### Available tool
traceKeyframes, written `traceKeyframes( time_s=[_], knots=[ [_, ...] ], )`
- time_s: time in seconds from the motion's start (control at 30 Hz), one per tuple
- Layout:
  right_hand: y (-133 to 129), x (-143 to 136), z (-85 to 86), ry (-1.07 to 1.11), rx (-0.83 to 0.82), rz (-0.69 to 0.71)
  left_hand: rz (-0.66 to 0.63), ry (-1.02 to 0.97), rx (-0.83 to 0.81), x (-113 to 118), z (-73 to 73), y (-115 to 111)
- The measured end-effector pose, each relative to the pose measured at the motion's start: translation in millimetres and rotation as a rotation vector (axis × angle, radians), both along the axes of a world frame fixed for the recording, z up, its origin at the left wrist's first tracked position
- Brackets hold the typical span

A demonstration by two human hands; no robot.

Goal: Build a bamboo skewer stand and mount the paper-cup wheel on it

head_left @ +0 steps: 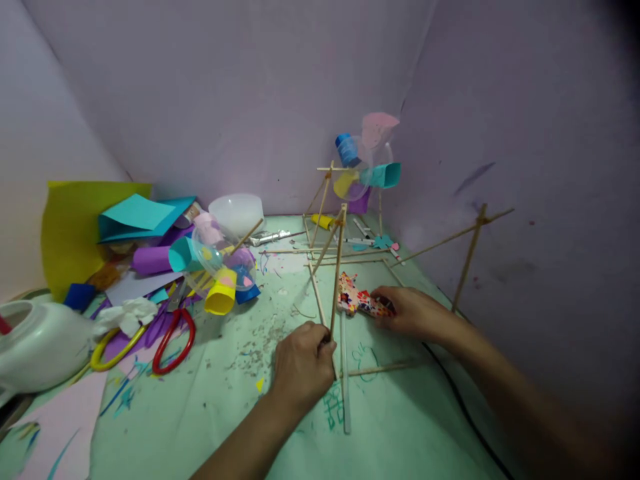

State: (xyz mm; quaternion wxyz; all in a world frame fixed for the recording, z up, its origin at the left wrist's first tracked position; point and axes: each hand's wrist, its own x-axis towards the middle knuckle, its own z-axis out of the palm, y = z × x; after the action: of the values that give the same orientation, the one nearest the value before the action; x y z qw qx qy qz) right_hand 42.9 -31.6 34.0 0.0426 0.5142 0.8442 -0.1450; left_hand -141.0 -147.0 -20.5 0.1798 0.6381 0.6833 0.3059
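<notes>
My left hand (306, 357) is closed around the lower part of an upright wooden stick (339, 277), one leg of a stick frame tied together at its top. In my right hand (407, 312) is a glue gun (353, 295) with a colourful floral pattern; its front end is close to the frame's sticks. Whether it touches them I cannot tell. A pale narrow stick (346, 387) lies beside my left hand. Behind, a pinwheel-like wheel of clear plastic and paper cups (385, 175) sits on the stick frame.
A second cup wheel (221, 291) lies at the left. Near it are red- and yellow-handled scissors (175, 341), coloured paper (90, 230) and a white pot (47, 343). A white bowl (237, 212) stands at the back. A black cord (463, 400) runs along the right, under my forearm.
</notes>
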Motion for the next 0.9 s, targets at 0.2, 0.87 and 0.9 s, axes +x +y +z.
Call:
traceKeyframes(
  time_s=[0.2,0.87,0.9],
  knots=[
    [-9.5,-11.3,-2.4,0.359,0.197,-0.07,-0.014,0.002,0.02,-0.4,2.0,0.6],
    [-18.4,-54.6,10.4,0.886,-0.012,0.31,-0.008,-0.326,0.042,-4.7,13.7,10.1],
    [-18.1,-54.3,11.0,0.885,-0.016,0.307,-0.01,-0.321,0.051,-3.9,12.6,11.3]
  ],
)
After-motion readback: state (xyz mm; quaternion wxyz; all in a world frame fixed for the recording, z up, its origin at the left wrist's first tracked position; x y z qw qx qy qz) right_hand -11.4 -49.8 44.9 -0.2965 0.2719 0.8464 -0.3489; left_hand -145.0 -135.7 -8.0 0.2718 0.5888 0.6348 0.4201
